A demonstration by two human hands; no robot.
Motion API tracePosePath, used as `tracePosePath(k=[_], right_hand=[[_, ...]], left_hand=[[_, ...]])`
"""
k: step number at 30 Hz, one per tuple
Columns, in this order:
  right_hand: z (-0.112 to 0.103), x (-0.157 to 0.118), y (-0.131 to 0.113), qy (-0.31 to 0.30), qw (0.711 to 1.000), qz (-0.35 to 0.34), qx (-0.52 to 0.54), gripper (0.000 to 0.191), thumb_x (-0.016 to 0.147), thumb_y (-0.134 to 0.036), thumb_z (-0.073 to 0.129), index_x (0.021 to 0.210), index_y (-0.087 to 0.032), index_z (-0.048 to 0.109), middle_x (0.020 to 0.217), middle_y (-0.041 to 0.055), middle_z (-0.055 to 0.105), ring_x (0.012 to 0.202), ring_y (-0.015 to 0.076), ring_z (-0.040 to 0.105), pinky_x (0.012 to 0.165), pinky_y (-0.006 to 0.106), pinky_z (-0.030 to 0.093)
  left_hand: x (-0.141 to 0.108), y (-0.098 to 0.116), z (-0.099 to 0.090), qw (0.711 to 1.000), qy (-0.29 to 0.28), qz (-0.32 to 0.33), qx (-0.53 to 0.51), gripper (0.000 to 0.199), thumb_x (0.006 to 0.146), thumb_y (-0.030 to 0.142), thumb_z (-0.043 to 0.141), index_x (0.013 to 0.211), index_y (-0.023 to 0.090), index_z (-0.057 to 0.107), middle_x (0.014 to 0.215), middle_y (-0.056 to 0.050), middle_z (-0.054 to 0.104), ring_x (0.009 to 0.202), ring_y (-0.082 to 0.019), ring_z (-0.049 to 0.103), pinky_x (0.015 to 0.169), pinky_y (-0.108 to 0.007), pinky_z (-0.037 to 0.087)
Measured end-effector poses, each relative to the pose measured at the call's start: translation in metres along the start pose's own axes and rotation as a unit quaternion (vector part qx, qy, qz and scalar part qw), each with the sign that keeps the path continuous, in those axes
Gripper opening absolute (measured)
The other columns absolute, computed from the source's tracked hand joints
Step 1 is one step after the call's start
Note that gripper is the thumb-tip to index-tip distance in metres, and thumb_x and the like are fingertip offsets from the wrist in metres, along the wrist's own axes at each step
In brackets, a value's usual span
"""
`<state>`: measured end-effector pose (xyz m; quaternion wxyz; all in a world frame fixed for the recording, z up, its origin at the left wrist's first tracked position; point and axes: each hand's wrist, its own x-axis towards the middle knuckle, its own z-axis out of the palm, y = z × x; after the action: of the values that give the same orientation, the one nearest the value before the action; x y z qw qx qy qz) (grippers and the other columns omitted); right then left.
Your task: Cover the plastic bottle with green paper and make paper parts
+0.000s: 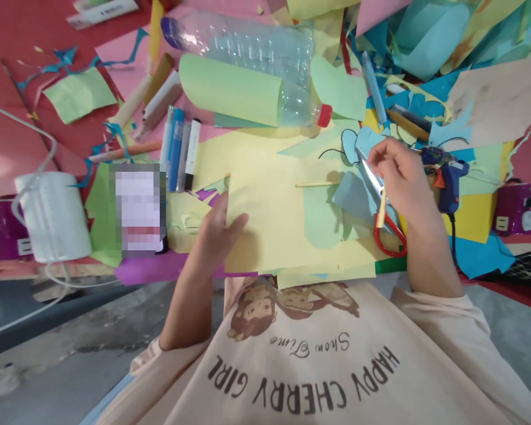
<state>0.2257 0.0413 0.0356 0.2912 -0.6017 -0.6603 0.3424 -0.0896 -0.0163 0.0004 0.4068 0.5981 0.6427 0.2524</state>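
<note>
My left hand [219, 230] is at the left edge of a pale yellow paper sheet [265, 212], thumb over it and fingers along the edge. My right hand [400, 174] hovers over scissors [392, 236] with red handles, its fingers curled into a pinch. What the pinch holds is hidden. A short yellow stick [382, 209] shows just below this palm; whether it is held I cannot tell. On the sheet lie a thin yellow stick [316, 184] and a light green rounded paper piece [323, 221]. Blue paper cutouts [349, 144] and a dark thread lie near my right fingertips.
Plastic bottles lie behind the sheet, one clear [248, 38], one wrapped in green paper [234, 88]. Several markers [176, 147] and a blurred-out rectangular object [139, 209] sit left. A blue glue gun [451, 183] lies right. Paper scraps [433, 41] cover the back right.
</note>
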Motion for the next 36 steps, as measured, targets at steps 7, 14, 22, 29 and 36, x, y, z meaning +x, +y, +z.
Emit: tracePosePath(k=[7,14,22,29,36], right_hand=[[0.000,-0.025,0.010,-0.085,0.994,0.034,-0.068,0.013,0.093,-0.029,0.044,0.082,-0.025,0.051,0.052,-0.0052,0.036,0.041,0.0106,0.031,0.045,0.028,0.024],[0.008,0.029,-0.002,-0.039,0.955,-0.053,-0.289,0.027,0.090,-0.027,0.047,0.101,-0.022,0.071,0.054,0.0010,0.053,0.052,0.0160,0.048,0.056,0.031,0.038],[0.037,0.082,0.012,-0.126,0.907,-0.139,-0.377,0.040,0.092,-0.024,0.038,0.123,-0.016,0.062,0.059,0.0036,0.057,0.069,0.0236,0.061,0.104,0.055,0.036],[0.034,0.095,0.010,-0.151,0.915,-0.102,-0.359,0.048,0.093,-0.022,0.032,0.135,-0.007,0.048,0.090,0.0143,0.069,0.100,0.0312,0.062,0.097,0.051,0.044],[0.024,0.094,0.016,-0.033,0.999,-0.001,0.007,0.037,0.091,-0.020,0.046,0.126,-0.014,0.056,0.050,-0.0085,0.033,0.047,0.0113,0.028,0.065,0.032,0.047]], left_hand=[[0.003,-0.022,-0.057,0.982,0.138,-0.132,-0.001,0.049,0.064,0.024,0.065,0.112,0.018,0.064,0.107,-0.005,0.074,0.092,-0.026,0.068,0.089,-0.048,0.055],[0.012,-0.022,-0.033,0.983,0.107,-0.093,-0.116,0.059,0.064,0.025,0.068,0.120,0.015,0.057,0.121,-0.012,0.068,0.109,-0.030,0.066,0.099,-0.054,0.050],[0.020,-0.017,-0.019,0.987,0.093,-0.028,-0.129,0.060,0.071,0.027,0.067,0.127,0.018,0.047,0.133,-0.012,0.062,0.122,-0.027,0.060,0.106,-0.050,0.047],[0.027,-0.013,-0.023,0.990,0.075,0.052,-0.104,0.067,0.076,0.039,0.070,0.134,0.018,0.044,0.142,-0.011,0.055,0.131,-0.025,0.053,0.112,-0.046,0.041],[0.027,-0.001,-0.025,0.985,0.098,0.048,-0.132,0.079,0.079,0.050,0.069,0.142,0.022,0.031,0.143,-0.012,0.052,0.129,-0.024,0.054,0.111,-0.048,0.042]])
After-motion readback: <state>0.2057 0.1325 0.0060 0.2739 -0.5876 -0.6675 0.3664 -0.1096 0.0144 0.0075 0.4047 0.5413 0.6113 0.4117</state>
